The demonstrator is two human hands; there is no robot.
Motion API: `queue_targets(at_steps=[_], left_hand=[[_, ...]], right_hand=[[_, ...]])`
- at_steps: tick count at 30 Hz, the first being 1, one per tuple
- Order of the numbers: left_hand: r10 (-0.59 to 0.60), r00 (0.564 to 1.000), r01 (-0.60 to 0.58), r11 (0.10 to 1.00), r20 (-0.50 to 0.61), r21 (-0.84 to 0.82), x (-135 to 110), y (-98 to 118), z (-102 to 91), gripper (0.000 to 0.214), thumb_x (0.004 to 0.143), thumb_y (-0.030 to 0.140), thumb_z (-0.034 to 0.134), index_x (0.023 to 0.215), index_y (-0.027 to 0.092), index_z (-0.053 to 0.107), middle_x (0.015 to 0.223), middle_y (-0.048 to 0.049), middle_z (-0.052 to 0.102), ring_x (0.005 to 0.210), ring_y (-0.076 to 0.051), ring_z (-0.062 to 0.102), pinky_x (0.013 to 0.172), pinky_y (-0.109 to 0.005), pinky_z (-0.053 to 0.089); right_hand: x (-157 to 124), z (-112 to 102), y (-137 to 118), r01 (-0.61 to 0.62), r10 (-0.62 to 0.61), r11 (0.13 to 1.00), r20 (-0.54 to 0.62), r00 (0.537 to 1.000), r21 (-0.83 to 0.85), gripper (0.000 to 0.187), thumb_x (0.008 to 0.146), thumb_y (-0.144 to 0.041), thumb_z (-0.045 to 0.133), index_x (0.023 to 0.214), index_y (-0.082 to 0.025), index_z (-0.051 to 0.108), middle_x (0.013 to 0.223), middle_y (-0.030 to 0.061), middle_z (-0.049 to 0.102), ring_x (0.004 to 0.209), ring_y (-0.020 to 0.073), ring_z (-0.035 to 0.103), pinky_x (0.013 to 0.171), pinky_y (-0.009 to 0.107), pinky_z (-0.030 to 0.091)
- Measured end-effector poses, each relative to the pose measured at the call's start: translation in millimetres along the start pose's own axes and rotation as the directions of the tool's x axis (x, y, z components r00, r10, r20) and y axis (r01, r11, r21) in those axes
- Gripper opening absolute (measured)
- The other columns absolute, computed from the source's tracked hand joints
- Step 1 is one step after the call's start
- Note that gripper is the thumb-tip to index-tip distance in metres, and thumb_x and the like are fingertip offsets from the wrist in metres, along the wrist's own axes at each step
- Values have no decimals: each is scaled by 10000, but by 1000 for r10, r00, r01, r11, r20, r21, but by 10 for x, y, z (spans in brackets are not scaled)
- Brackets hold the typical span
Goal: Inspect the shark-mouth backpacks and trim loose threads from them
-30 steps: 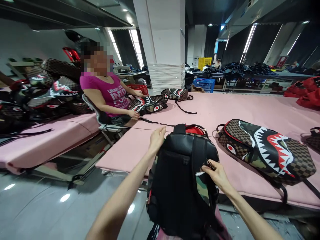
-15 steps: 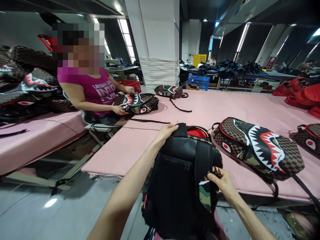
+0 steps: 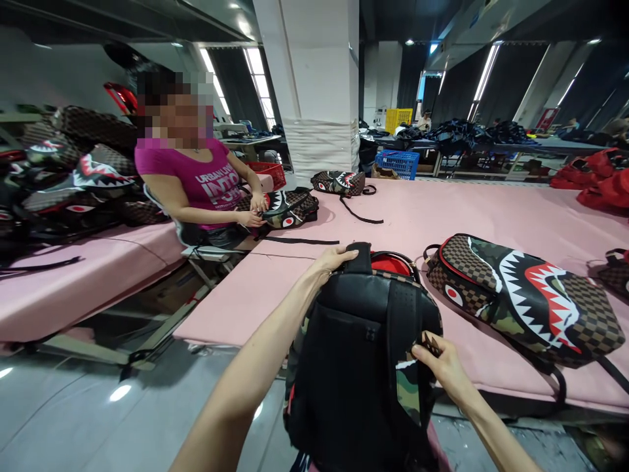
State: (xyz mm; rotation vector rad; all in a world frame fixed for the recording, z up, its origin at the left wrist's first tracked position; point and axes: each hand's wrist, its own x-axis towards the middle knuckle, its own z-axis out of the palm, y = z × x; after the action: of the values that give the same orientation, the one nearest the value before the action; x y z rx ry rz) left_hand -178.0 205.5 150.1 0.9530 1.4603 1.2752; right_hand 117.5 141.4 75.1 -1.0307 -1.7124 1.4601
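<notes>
Backpack (image 3: 344, 367): 1; left fingers (image 3: 346, 255): pinching 1 top strap (image 3: 360, 261); right fingers (image 3: 422, 354): closed on 1 dark tool (image 3: 430, 343)

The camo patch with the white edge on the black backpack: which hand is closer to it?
Right. The right hand is close beside the camo patch, at its upper right. The left hand is farther up, at the black top strap.
</notes>
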Motion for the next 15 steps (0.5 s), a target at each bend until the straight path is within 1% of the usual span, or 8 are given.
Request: queue_targets(at_steps=[2, 3, 6, 7, 9, 11, 13, 15], left_hand=[[145, 989, -149, 978, -39, -143, -145, 44, -4, 501, 531, 353, 811, 953, 144, 643, 879, -57, 705, 755, -166, 640, 680, -252, 486], [231, 969, -245, 942, -87, -228, -250, 41, -14, 522, 535, 318, 810, 999, 163, 625, 936, -45, 699, 815, -162, 640, 733, -252, 489], [409, 876, -480, 786, -253, -391, -641, -109, -70, 523, 550, 206, 799, 1035, 208, 604, 958, -10, 689, 875, -149, 631, 827, -267, 479], [429, 859, -510, 767, -279, -390, -771, -203, -93, 508, 566, 191, 789, 1038, 220, 604, 922, 1, 691, 874, -147, 631, 849, -277, 472], [443, 853, -518, 776, -275, -358, -989, -422, -139, 457, 593, 201, 769, 1026, 217, 622, 813, 5, 690, 851, -157, 634, 875, -301, 462], [449, 840, -533, 787, -304, -310, -1128, -619, -191, 336, 618, 235, 740, 943, 202, 661, 748, -5, 681, 832, -172, 638, 879, -320, 460], [484, 793, -581, 784, -369, -221, -1207, -740, -253, 201, 631, 241, 711, 825, 199, 682, 818, -28, 692, 905, -199, 634, 914, -342, 446], [547, 753, -614, 785, -367, -89, -1276, -794, -313, 152, 613, 235, 715, 758, 201, 686, 962, -57, 694, 1059, -251, 591, 987, -382, 403]], right_hand=[[5, -3, 12, 11, -11, 1000, 8, 1000, -18, 343, 766, -465, 608, 613, -175, 507, 595, -12, 483, 586, 131, 434, 555, 252, 343], [10, 0, 20, 22, -22, 999, 19, 1000, -34, 340, 766, -463, 603, 611, -176, 510, 594, -11, 486, 586, 132, 436, 553, 251, 343], [37, 38, 50, 67, -64, 996, 45, 997, -67, 324, 765, -444, 592, 602, -178, 504, 587, -15, 483, 581, 129, 433, 549, 246, 336], [51, 61, 59, 78, -75, 995, 49, 996, -66, 323, 766, -436, 590, 596, -179, 493, 581, -19, 472, 576, 126, 425, 544, 244, 329], [87, 125, 66, 95, -93, 995, 56, 994, -40, 323, 769, -426, 589, 593, -182, 472, 576, -25, 453, 573, 120, 413, 539, 240, 320], [131, 206, 54, 111, -110, 994, 58, 992, -1, 334, 768, -430, 594, 590, -184, 454, 577, -29, 441, 574, 118, 409, 539, 238, 319], [175, 289, 25, 120, -122, 992, 63, 991, 31, 343, 769, -435, 596, 592, -187, 440, 581, -31, 433, 578, 118, 410, 544, 236, 325], [210, 349, -2, 125, -128, 991, 65, 990, 43, 353, 772, -437, 597, 592, -189, 422, 580, -36, 414, 579, 116, 403, 546, 235, 324]])
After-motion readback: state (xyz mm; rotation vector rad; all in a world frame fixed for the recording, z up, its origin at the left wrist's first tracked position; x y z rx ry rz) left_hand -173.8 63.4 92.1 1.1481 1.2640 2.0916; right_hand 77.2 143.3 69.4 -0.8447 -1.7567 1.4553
